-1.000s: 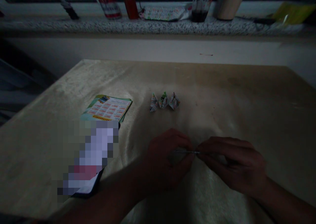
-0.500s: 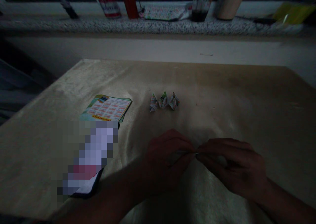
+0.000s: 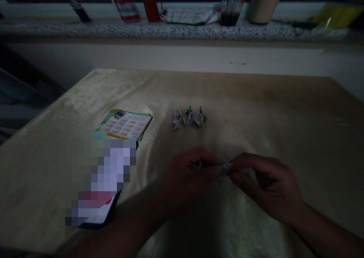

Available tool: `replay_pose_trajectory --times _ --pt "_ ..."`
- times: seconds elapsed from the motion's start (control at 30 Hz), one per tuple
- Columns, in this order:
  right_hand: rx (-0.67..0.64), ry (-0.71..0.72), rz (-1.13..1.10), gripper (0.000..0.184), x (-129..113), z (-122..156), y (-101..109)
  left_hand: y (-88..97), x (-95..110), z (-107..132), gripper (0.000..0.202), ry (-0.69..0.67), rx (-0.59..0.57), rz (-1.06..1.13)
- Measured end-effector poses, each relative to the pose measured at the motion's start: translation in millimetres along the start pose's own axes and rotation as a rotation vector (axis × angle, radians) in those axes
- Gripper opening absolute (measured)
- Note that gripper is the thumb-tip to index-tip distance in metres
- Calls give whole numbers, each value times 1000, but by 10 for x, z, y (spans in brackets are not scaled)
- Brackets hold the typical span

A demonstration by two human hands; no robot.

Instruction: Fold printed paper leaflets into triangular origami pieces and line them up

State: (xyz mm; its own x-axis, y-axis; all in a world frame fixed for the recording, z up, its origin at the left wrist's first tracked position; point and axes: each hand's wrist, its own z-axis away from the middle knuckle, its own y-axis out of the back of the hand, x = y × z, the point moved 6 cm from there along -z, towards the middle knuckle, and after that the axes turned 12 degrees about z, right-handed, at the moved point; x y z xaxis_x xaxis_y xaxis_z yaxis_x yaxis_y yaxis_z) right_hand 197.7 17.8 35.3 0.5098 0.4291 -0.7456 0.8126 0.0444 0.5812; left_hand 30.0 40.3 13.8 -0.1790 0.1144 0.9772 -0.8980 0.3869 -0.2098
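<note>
Black-edged, a flat phone [image 3: 106, 178] with a blurred screen lies leftmost, just beside green-and-white printed paper sheets [image 3: 125, 124]. Three small pointed pieces of folded printed paper [image 3: 188, 116] stand in a row beyond the bare left hand [image 3: 184, 179], whose thumb and fingertips pinch a small grey folded paper piece [image 3: 227, 169]. The bare right hand [image 3: 274, 187] grips its right end between nearly closed thumb and forefinger, over the beige tabletop [image 3: 273, 114].

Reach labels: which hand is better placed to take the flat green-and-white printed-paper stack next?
Probably the left hand: it is nearer the stack, which lies to its left. The right hand is farther across. Both pinch a small folded grey paper piece, so the left must let go first.
</note>
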Motion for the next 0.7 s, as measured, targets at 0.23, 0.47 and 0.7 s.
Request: replay_pose_trajectory --times 0.23,0.47,0.7 --pt "-31 -87 18 19 33 -14 -14 -54 -91 23 10 99 -9 4" --pt "-112 -157 -24 21 110 14 -98 -6 -87 16 11 104 82 -78" --pt "-171 -194 -69 26 125 25 -151 14 -145 41 13 108 115 -40"
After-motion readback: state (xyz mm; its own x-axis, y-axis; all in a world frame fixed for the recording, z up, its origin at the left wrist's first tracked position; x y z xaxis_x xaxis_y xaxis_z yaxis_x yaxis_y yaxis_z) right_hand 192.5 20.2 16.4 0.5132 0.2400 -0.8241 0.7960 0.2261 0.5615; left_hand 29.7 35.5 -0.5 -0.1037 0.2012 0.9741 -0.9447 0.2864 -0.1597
